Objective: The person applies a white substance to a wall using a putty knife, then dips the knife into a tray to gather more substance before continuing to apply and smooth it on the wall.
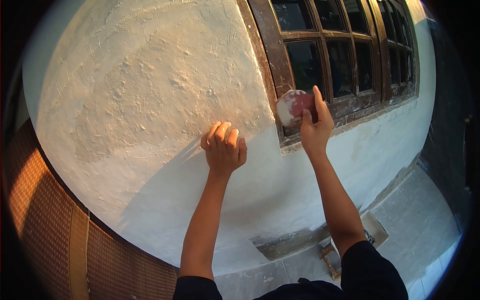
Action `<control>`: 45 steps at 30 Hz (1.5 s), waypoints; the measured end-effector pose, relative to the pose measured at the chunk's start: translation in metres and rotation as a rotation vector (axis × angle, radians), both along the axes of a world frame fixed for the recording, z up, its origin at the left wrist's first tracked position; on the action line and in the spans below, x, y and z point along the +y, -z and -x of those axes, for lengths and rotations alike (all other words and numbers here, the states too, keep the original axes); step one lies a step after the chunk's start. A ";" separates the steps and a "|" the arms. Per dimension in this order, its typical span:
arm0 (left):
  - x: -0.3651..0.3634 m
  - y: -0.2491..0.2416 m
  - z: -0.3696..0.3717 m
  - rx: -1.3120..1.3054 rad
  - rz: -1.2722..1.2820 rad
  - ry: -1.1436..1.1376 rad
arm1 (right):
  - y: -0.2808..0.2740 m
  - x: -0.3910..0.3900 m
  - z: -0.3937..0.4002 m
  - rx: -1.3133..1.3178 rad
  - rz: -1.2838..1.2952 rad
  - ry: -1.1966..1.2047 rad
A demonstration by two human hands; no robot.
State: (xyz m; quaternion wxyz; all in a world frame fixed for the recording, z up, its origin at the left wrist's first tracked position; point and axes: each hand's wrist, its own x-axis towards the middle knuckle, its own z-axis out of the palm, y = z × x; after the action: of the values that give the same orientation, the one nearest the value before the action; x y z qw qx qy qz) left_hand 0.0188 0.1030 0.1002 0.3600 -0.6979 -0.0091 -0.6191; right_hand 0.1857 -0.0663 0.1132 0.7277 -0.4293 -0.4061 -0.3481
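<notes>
My right hand (316, 125) grips a red sanding sheet dusted white (295, 106) and presses it on the dark brown window frame (268, 55), close to its lower left corner. My left hand (223, 147) rests with curled fingers against the rough white plastered wall (150, 90), just left of that corner, holding nothing that I can see. Both forearms reach up from the bottom of the view in dark sleeves.
The window (345, 55) has several dark panes and a paint-flecked sill. Below, a grey tiled floor (415, 220) carries a small tray (376, 229) and a wooden piece (329, 257). A brown patterned surface (45, 220) lies at the lower left.
</notes>
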 end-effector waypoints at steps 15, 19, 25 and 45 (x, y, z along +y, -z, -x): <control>-0.002 0.001 0.003 0.038 0.001 -0.006 | -0.003 0.017 0.007 -0.055 0.108 0.005; -0.002 0.001 0.001 0.007 -0.007 -0.002 | -0.007 -0.003 0.004 0.002 -0.007 -0.045; -0.002 0.000 0.002 0.033 0.009 0.012 | -0.002 -0.004 -0.016 -0.065 0.096 -0.045; -0.003 0.002 0.002 0.009 0.004 -0.014 | -0.026 0.000 -0.014 0.133 -0.075 0.012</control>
State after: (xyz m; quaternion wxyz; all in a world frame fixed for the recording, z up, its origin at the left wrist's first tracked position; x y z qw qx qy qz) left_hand 0.0166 0.1001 0.0984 0.3628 -0.7012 -0.0135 -0.6136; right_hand 0.1992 -0.0664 0.1389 0.7666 -0.4261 -0.3410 -0.3384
